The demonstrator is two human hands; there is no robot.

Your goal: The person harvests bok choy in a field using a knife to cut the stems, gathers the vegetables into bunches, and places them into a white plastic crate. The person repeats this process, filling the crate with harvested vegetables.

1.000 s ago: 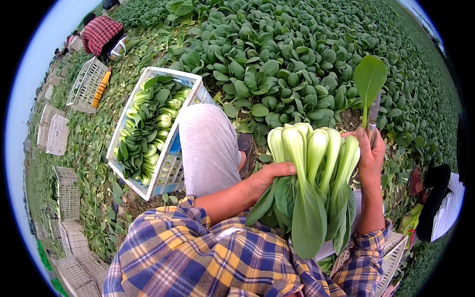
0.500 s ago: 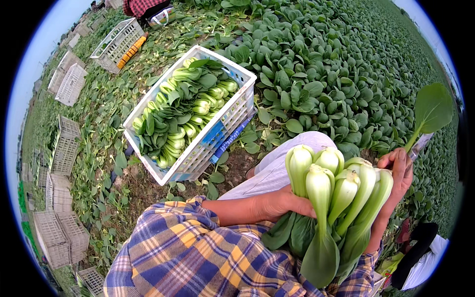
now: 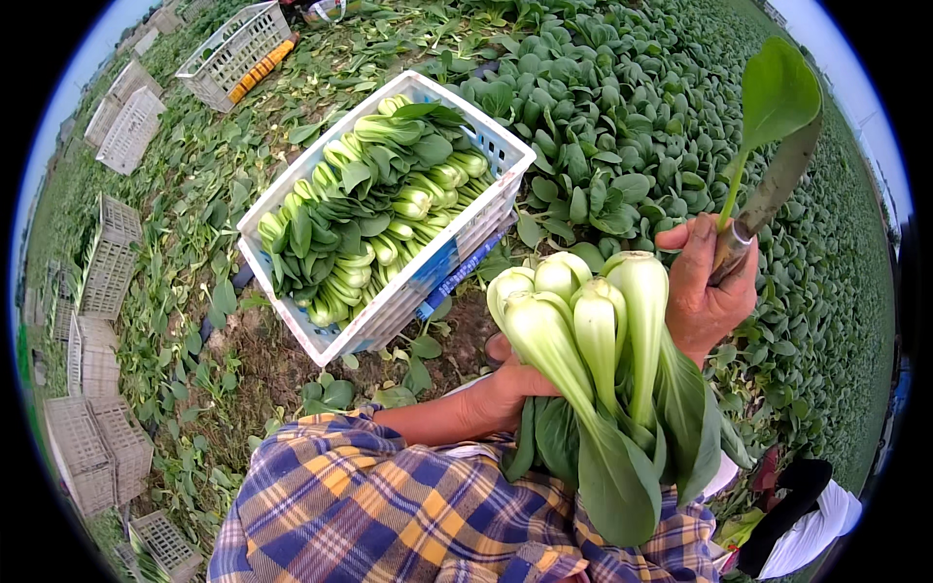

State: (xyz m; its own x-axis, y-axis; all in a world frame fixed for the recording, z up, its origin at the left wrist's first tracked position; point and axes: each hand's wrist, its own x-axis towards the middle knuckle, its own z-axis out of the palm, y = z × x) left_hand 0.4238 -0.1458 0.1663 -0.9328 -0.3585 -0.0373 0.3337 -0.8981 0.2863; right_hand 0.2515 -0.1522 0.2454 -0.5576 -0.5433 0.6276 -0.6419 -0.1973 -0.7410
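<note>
Several bok choy point(image 3: 603, 330) are bunched in my left hand point(image 3: 520, 391), pale bases up and dark leaves hanging over my lap. My left thumb shows at the bunch's near-left side; the other fingers are hidden behind it. To the right, my right hand point(image 3: 714, 287) is closed around the handle of a knife point(image 3: 785, 170), its dull blade pointing up and away. A single loose leaf point(image 3: 777, 92) stands upright, its stalk pinched in the same hand beside the blade. Left of the bunch sits a white crate point(image 3: 292, 335) filled with rows of bok choy point(image 3: 389, 204).
Growing bok choy point(image 3: 622, 117) cover the ground ahead and to the right. More pale crates point(image 3: 243, 49) stand at the far left and along the left side point(image 3: 92, 447). Trimmed leaves litter the soil. At lower right is a person's dark-and-white clothing point(image 3: 802, 525).
My right hand has moved up and left, and the knife blade now shows clearly with the leaf beside it. The bunch has shifted left and slightly up. The view has tilted a little.
</note>
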